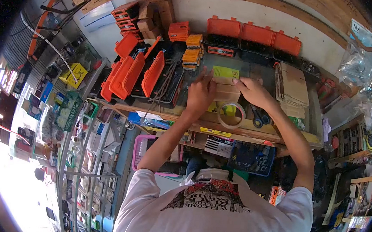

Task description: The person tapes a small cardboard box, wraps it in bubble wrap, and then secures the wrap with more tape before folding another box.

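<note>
A small piece of brown cardboard (pixel 227 93) lies on the glass-topped counter in front of me, with a crease or edge across it. My left hand (pixel 201 92) is closed at its left edge, the fingers pointing away from me. At its upper right corner, my right hand (pixel 253 92) pinches it, the thumb on top. Just beyond is a yellow-green printed paper (pixel 226 72), partly covered by the cardboard. A roll of tape (pixel 219 114) rests nearer me, close to the counter's front edge. Scissors with dark handles (pixel 258 119) lie right of the roll.
Flattened cardboard pieces (pixel 295 85) are stacked at the right. Open orange-lidded cases (pixel 128 75) stand left, and more orange-lidded cases (pixel 257 34) line the back. Small orange boxes (pixel 192 56) are piled between them. Below the counter are a pink basket (pixel 137 153) and a blue crate (pixel 252 158).
</note>
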Motion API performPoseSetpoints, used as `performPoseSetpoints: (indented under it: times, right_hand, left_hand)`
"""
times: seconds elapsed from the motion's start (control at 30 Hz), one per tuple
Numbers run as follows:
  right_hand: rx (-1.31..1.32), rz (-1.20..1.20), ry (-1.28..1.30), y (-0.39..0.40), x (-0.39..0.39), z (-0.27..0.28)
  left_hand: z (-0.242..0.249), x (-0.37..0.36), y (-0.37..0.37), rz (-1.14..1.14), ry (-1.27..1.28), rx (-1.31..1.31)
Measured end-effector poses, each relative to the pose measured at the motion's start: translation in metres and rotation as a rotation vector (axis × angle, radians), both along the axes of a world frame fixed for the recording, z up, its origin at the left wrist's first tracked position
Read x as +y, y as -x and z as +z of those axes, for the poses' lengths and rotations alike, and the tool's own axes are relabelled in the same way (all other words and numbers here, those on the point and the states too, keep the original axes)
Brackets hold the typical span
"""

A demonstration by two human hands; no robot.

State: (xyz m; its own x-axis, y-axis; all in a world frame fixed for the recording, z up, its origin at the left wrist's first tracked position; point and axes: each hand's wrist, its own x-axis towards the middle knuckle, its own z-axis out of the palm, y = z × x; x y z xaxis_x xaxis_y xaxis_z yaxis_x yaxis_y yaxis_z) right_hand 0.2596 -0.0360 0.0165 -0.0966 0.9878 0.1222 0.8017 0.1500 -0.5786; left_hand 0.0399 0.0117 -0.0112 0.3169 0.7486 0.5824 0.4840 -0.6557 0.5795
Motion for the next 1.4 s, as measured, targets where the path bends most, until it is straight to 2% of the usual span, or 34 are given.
performPoseSetpoints:
  times: [0.03, 0.13, 0.23, 0.27, 0.47, 0.57, 0.67, 0.8, 0.9, 1.0, 1.4]
  right_hand:
    - [0.012, -0.004, -0.009, 0.002, -0.001, 0.001]
    - [0.061, 0.001, -0.053, 0.005, -0.005, 0.002]
    - [-0.022, -0.015, -0.232, 0.001, 0.002, -0.017]
    - [-0.077, -0.025, -0.313, -0.002, 0.005, -0.026]
    - [0.095, -0.078, -0.007, 0.004, -0.002, -0.002]
    - [-0.005, -0.135, 0.099, 0.004, -0.008, 0.017]
    - [0.273, -0.181, 0.056, -0.012, -0.008, 0.015]
    - [0.792, -0.164, 0.221, -0.028, -0.026, 0.048]
    - [1.139, -0.086, 0.287, -0.033, -0.034, 0.043]
    - [1.265, -0.038, 0.311, -0.029, -0.039, 0.038]
    - [1.134, -0.115, 0.243, -0.021, -0.022, 0.012]
  left_hand:
    - [0.001, -0.001, 0.000, 0.008, 0.060, 0.032]
    - [0.005, 0.003, 0.004, 0.093, -0.497, 0.353]
    - [0.014, -0.008, -0.004, -0.082, -0.507, 0.623]
    - [0.011, -0.011, -0.010, -0.078, -0.507, 0.604]
    - [-0.008, -0.012, -0.026, -0.089, -0.531, 0.500]
    - [-0.007, -0.012, -0.025, -0.105, -0.493, 0.486]
    - [-0.001, -0.017, -0.024, -0.118, -0.436, 0.440]
    - [-0.003, -0.016, -0.022, -0.107, -0.522, 0.441]
    - [-0.006, -0.012, -0.024, -0.124, -0.515, 0.404]
    - [0.002, -0.018, -0.022, -0.114, -0.470, 0.371]
    - [0.003, -0.016, -0.019, -0.142, -0.501, 0.346]
